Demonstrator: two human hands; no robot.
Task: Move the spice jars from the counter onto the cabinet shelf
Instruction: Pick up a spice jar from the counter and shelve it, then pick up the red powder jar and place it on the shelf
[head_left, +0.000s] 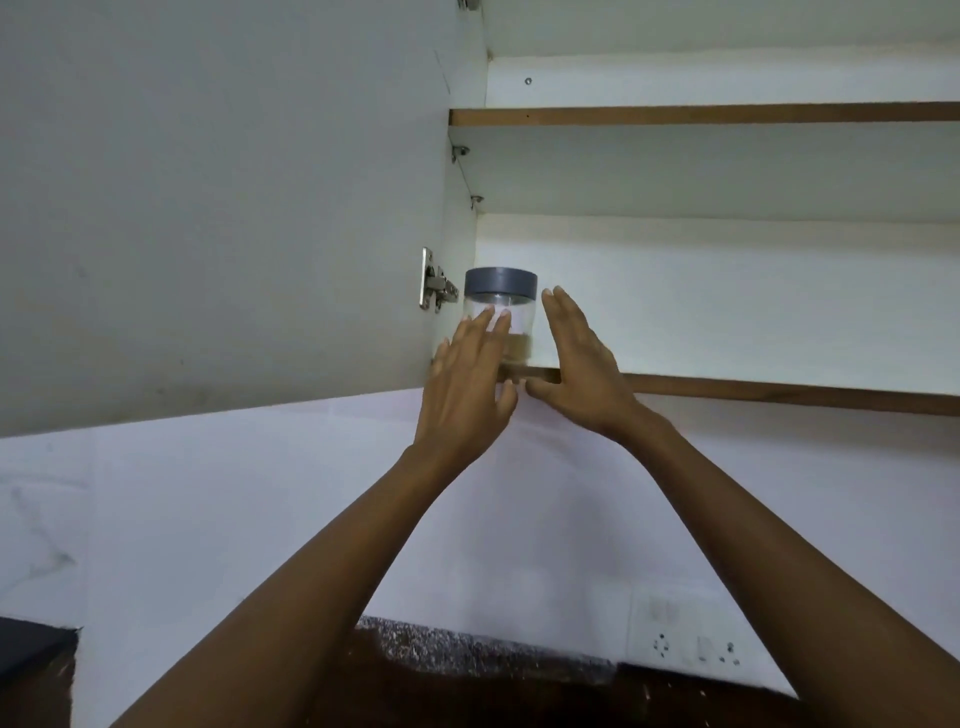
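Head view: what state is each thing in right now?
Jar: upright on the lower shelf, at its left end.
Lid: on the jar.
Cabinet door: open.
Left hand: fingers straight, fingertips on the jar's front.
Right hand: fingers straight, beside the jar; contact unclear.

Nothing readable shows — no label, brand, number or sign on any surface in view.
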